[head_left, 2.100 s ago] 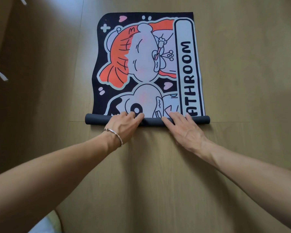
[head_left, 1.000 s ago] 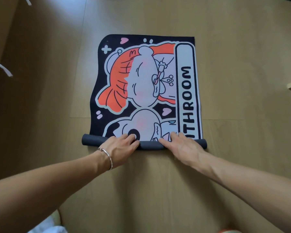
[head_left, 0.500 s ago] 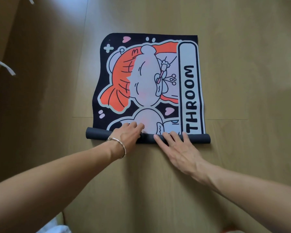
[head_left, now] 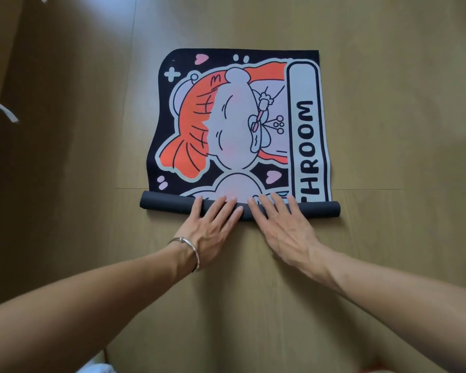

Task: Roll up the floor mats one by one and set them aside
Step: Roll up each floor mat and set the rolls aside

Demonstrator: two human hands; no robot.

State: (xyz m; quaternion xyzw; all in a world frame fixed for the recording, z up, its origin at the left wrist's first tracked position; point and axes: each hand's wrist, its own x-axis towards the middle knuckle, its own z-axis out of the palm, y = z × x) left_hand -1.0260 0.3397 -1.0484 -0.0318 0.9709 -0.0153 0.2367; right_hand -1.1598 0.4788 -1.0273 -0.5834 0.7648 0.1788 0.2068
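Pressing flat, my left hand (head_left: 213, 227) and right hand (head_left: 283, 227) lie side by side, fingers spread, on the dark roll (head_left: 167, 204) at the near end of the cartoon floor mat (head_left: 237, 125), gripping nothing; the mat lies mid-floor (head_left: 388, 265).

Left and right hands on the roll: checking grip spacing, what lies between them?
Only a narrow strip of the mat's dark roll separates left hand from right hand, head view.

Your left hand (head_left: 213, 227) and right hand (head_left: 283, 230) lie flat, palms down, side by side, fingers spread forward, both arms stretched out ahead.
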